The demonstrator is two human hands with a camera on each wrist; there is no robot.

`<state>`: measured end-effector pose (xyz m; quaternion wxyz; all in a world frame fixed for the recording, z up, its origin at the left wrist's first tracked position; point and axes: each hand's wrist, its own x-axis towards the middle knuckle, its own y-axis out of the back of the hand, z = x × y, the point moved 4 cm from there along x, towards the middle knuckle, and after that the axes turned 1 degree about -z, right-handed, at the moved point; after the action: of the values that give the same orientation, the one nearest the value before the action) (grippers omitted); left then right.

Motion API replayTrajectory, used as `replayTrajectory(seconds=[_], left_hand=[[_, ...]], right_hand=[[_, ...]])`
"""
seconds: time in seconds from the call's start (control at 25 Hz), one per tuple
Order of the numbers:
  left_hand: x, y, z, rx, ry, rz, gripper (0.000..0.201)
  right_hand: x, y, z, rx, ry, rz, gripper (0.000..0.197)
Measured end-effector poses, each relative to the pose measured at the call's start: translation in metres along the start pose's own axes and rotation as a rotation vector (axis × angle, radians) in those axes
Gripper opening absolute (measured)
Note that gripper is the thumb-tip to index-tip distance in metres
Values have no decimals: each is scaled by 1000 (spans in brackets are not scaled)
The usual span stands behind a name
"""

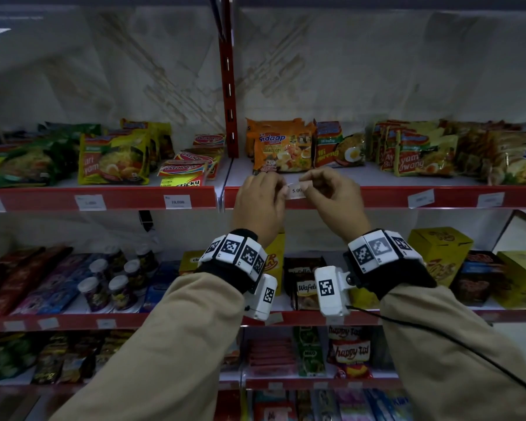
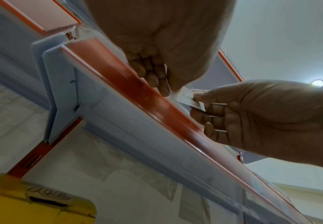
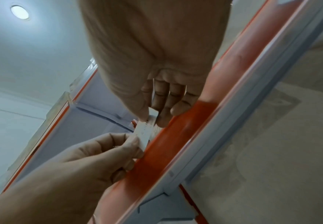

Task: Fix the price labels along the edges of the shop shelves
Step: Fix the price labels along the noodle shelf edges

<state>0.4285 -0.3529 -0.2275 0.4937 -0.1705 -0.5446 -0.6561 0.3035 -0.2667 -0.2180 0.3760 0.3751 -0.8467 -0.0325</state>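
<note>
Shop shelves fill the head view, noodle packs (image 1: 281,147) behind a red shelf edge (image 1: 386,196). My left hand (image 1: 260,197) and right hand (image 1: 331,192) meet at that edge, each pinching one end of a small white label (image 1: 297,190) reading "5.00", which sits against the strip just below the orange pack. Other labels (image 1: 177,202) sit further along the edge, some crooked, well apart from mine.

From the left wrist, my left hand (image 2: 162,45) curls its fingers (image 2: 153,75) at the strip (image 2: 137,86) and its thumb on the label's (image 2: 187,97) near end; my right hand (image 2: 262,115) pinches the far end between thumb and forefinger.

From the right wrist, my right hand (image 3: 153,60) nips the label (image 3: 143,131) at its upper end, my left hand (image 3: 91,159) the lower, both beside the strip (image 3: 176,144).

I judge the label thin, light and easily creased, so the end pinches suit it. Room is free along the strip both ways; the packs above crowd the upper lip.
</note>
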Motion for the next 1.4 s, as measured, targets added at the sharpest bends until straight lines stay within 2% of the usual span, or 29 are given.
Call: replayTrajectory(seconds=[0.16, 0.28, 0.4, 0.64, 0.72, 0.8, 1.0, 1.2, 1.4], left_hand=[[0, 1, -1, 2, -4, -21, 23], [0, 2, -2, 15, -10, -53, 21], [0, 3, -1, 46, -30, -83, 17], [0, 3, -2, 65, -25, -87, 18], [0, 3, -1, 52, -26, -81, 20], [0, 4, 0, 60, -46, -83, 20], [-2, 15, -9, 138, -52, -81, 22], [-7, 19, -9, 128, -28, -71, 26], [-5, 16, -6, 195, -24, -116, 18]], right_hand=[[4, 6, -1, -22, 11, 4, 5], [4, 1, -4, -37, -5, -14, 4], [6, -6, -12, -98, 46, -63, 7], [8, 5, -9, 2, 36, -43, 7], [9, 9, -5, -73, 47, -95, 2], [9, 11, -2, -159, 76, -137, 5], [19, 15, -5, -239, 156, -53, 6], [17, -4, -4, -489, 153, -179, 6], [15, -4, -4, -515, 198, -219, 7]])
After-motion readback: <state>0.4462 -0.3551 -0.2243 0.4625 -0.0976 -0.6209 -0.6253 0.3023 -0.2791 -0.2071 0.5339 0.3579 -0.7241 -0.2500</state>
